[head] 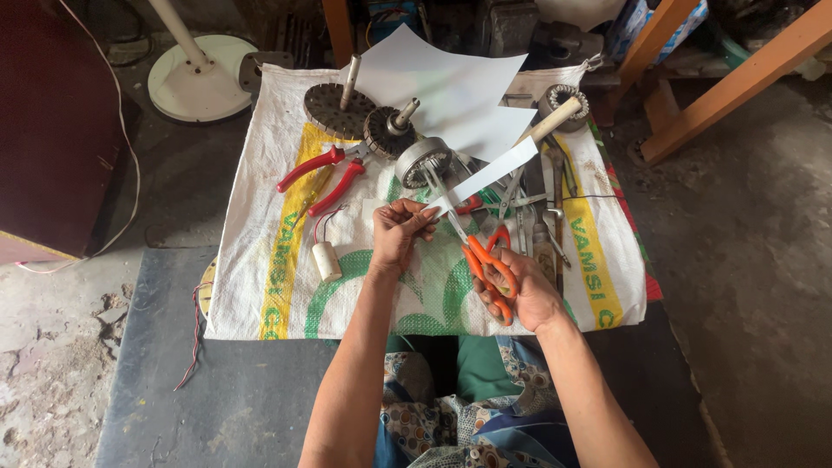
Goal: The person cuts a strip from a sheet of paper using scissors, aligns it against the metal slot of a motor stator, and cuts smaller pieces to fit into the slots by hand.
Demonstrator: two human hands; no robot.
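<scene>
— What are the fingers doing?

— The left hand [397, 232] has its fingertips pressed together, pinching the lower end of a long narrow strip of white paper [494, 172]. The right hand [518, 290] has its fingers curled through the loops of a pair of orange-handled scissors [475, 251], closed around the handles. The blades point up and away from the person and meet the strip right beside the left fingertips.

— Where does the strip sit?

— Held in the air above the middle of a white woven sack with green and yellow print [260, 286], which is spread on the ground as a mat. It slants up toward the sack's far right corner.

— What lies around the hands?

— Just left of the left hand, a small white cylindrical capacitor with thin wires [327, 259]. Farther toward the far left, red-handled pliers [325, 173]. Near the far edge, a dark round toothed motor disc [331, 111], a rotor with a steel shaft [390, 128] and a grey ring-shaped motor housing [423, 160]. A large white paper sheet [446, 91] overhangs the far edge. A heap of grey metal hand tools [542, 217] lies by the right hand, and a wooden-handled tool [555, 120] near the far right corner.

— Beyond the sack?

— A round white fan base [201, 82] on the floor past the far left corner.
</scene>
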